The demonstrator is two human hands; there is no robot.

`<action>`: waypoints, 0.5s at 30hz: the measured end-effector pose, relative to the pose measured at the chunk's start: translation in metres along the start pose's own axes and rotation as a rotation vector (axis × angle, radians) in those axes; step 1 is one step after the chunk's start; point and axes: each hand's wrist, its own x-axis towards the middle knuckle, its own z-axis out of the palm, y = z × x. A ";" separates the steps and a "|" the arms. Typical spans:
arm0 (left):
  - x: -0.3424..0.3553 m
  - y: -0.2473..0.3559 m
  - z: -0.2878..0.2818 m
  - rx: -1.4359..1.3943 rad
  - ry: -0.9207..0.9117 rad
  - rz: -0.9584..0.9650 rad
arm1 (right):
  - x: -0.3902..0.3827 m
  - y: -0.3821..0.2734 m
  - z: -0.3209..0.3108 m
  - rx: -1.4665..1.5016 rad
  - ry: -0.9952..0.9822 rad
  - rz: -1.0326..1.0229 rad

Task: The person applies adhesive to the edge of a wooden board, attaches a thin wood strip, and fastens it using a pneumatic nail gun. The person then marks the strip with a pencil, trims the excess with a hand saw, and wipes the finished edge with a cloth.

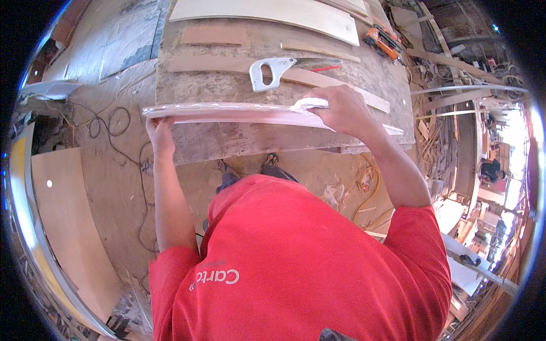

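Observation:
Near the table's front edge, a long narrow board [239,115] stands on its edge. My left hand [161,135] is closed around its left end, with the fingertips partly hidden. My right hand [343,111] is closed on a white glue bottle [310,104], whose tip meets the board's top edge right of the middle. A wavy white bead of glue [222,106] runs along that edge from the left end up to the bottle. Just beyond the board lies a handsaw [266,74] with a white handle. Beside its blade is a thin red pencil [326,69].
Several flat wood strips [211,35] and a wide pale board [273,15] lie across the worn table [199,149]. An orange and black tool [383,42] sits at the far right corner. Cables [116,122] loop over the floor at left; scrap wood [435,136] piles up at right.

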 end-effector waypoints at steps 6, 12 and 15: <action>0.015 -0.016 -0.014 0.009 -0.037 0.024 | -0.023 0.032 -0.005 0.012 0.040 0.043; 0.018 -0.019 -0.019 -0.036 -0.034 0.045 | -0.043 0.064 -0.009 0.040 0.069 0.162; 0.021 -0.021 -0.020 -0.022 -0.042 0.030 | -0.053 0.085 -0.009 0.040 0.072 0.183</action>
